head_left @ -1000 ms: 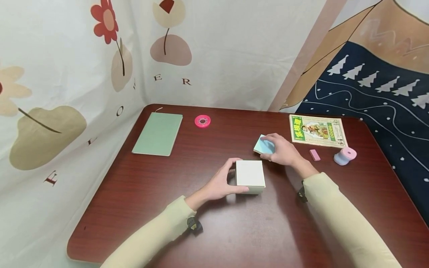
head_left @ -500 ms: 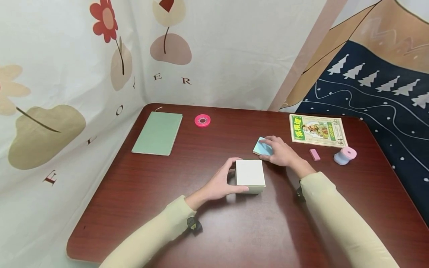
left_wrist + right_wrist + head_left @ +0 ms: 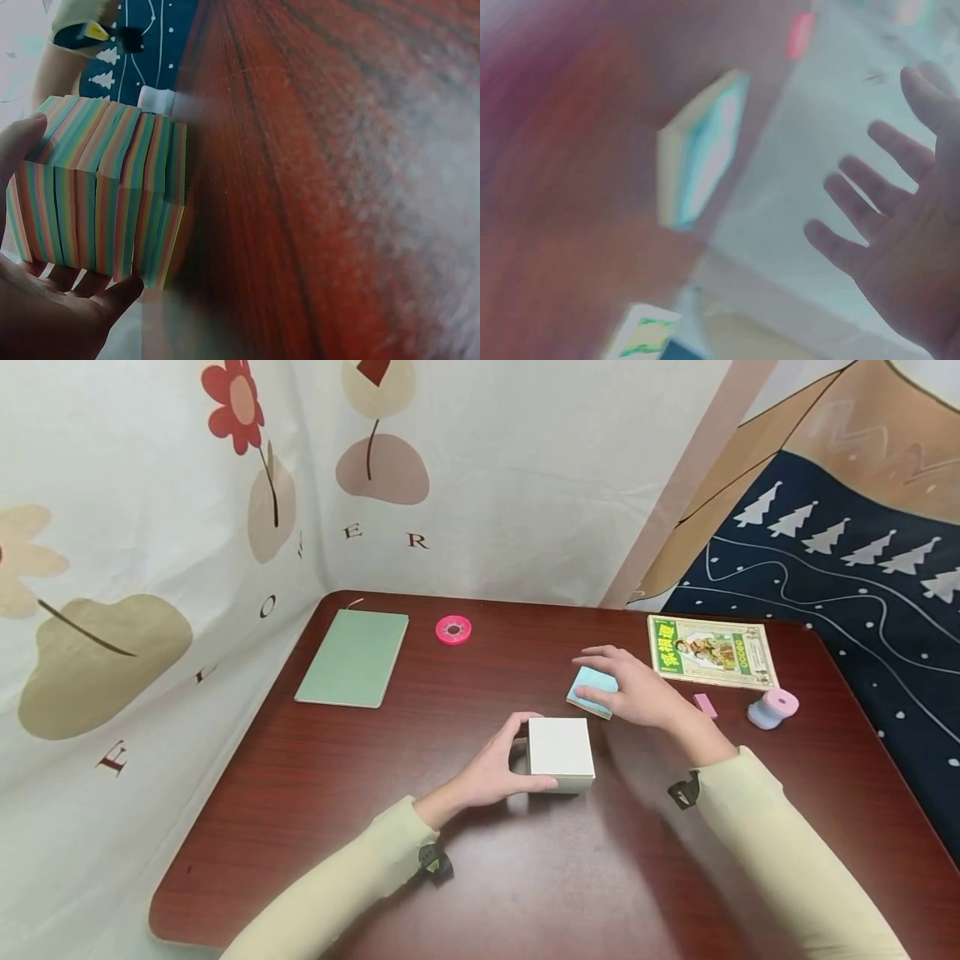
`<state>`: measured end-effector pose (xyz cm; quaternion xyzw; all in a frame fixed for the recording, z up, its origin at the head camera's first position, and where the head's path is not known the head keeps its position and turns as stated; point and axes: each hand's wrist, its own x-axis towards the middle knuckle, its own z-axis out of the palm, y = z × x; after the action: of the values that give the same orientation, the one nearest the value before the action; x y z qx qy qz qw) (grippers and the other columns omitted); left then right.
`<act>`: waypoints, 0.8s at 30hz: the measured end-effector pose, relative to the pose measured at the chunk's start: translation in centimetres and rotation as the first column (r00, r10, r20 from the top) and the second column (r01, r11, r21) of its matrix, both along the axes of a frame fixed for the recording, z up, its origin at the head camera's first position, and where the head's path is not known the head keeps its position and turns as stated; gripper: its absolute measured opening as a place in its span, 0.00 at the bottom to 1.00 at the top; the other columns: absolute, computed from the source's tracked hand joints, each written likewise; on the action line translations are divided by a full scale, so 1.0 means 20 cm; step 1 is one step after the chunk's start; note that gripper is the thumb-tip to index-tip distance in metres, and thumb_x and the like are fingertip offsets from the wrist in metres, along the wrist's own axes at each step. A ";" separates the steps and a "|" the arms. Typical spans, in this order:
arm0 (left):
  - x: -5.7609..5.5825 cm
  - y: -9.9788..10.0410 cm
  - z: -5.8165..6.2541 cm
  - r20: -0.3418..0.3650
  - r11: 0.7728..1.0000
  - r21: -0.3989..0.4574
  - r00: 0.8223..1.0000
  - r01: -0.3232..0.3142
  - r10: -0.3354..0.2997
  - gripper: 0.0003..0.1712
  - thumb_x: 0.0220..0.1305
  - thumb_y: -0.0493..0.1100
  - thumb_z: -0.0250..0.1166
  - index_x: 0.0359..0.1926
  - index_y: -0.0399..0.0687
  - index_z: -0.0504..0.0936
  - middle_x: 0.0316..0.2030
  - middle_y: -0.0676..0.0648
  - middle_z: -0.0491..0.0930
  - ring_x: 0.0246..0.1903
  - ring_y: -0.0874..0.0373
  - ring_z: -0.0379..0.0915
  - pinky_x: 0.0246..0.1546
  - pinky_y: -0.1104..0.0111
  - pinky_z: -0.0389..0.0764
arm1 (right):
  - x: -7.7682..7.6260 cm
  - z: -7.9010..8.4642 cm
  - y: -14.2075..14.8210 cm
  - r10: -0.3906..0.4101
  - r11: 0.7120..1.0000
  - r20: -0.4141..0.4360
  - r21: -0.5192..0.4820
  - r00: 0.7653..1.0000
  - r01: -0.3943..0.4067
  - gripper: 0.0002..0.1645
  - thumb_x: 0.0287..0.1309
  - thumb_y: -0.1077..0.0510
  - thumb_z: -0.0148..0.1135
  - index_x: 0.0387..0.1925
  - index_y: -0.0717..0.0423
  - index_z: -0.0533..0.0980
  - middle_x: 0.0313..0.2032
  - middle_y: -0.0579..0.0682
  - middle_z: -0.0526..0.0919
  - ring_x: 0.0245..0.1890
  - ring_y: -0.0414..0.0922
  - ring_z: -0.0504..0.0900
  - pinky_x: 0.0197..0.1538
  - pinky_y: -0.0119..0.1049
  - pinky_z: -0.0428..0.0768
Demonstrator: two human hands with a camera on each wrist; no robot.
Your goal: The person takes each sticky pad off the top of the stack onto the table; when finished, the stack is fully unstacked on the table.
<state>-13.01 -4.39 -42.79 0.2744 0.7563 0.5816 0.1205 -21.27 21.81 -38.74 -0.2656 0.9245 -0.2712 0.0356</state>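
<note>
My left hand point(image 3: 491, 770) holds a square stack of sticky notes point(image 3: 560, 748) by its sides, thumb along the near side and fingers at the back. The stack's top is white; in the left wrist view its sides show many coloured stripes. Beyond it on the table lies a thin pad of blue sticky notes point(image 3: 595, 688). My right hand point(image 3: 637, 692) hovers over that pad with fingers spread and nothing between them. In the right wrist view the right hand point(image 3: 907, 217) is apart from the blue pad point(image 3: 705, 157), which is blurred.
A green notebook point(image 3: 354, 660) and a pink tape roll point(image 3: 453, 630) lie at the back left. On the right are a printed booklet point(image 3: 712, 652), a pink eraser point(image 3: 705, 706) and a pink-and-blue spool-shaped thing point(image 3: 772, 709). Printed cloth hangs behind the table point(image 3: 315, 793).
My right hand pressed and shifted the blue pad slightly toward me, then let go and lifted off it with its fingers opening. The left hand and its stack have stayed put.
</note>
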 end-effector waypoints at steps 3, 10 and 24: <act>-0.03 0.01 -0.07 -0.013 1.000 0.008 1.000 -0.004 0.004 0.46 0.50 0.35 0.77 0.66 0.40 0.61 0.59 0.42 0.70 0.61 0.46 0.66 0.64 0.52 0.65 | 0.08 0.07 -0.05 0.075 0.997 -0.006 -0.022 0.997 -0.075 0.33 0.63 0.38 0.61 0.64 0.48 0.73 0.65 0.53 0.70 0.65 0.52 0.66 0.63 0.55 0.67; -0.06 0.00 -0.14 0.021 1.000 0.006 1.000 0.010 -0.010 0.46 0.49 0.42 0.79 0.65 0.53 0.61 0.60 0.51 0.69 0.61 0.54 0.68 0.63 0.59 0.67 | 0.26 0.12 -0.17 0.258 0.966 0.036 -0.014 0.966 -0.257 0.40 0.57 0.33 0.64 0.65 0.49 0.73 0.66 0.50 0.69 0.65 0.47 0.67 0.59 0.48 0.73; -0.07 0.00 -0.15 0.054 0.998 -0.054 0.998 0.041 -0.038 0.48 0.46 0.45 0.81 0.64 0.56 0.61 0.58 0.54 0.70 0.60 0.60 0.68 0.61 0.64 0.68 | 0.35 0.04 -0.23 0.316 0.947 -0.088 0.083 0.945 -0.309 0.44 0.45 0.45 0.78 0.64 0.50 0.73 0.63 0.50 0.71 0.59 0.46 0.71 0.56 0.44 0.74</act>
<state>-14.39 -4.40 -45.75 0.2703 0.7629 0.5651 0.1597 -14.21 17.19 -38.00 -0.4208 0.8799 -0.2169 0.0409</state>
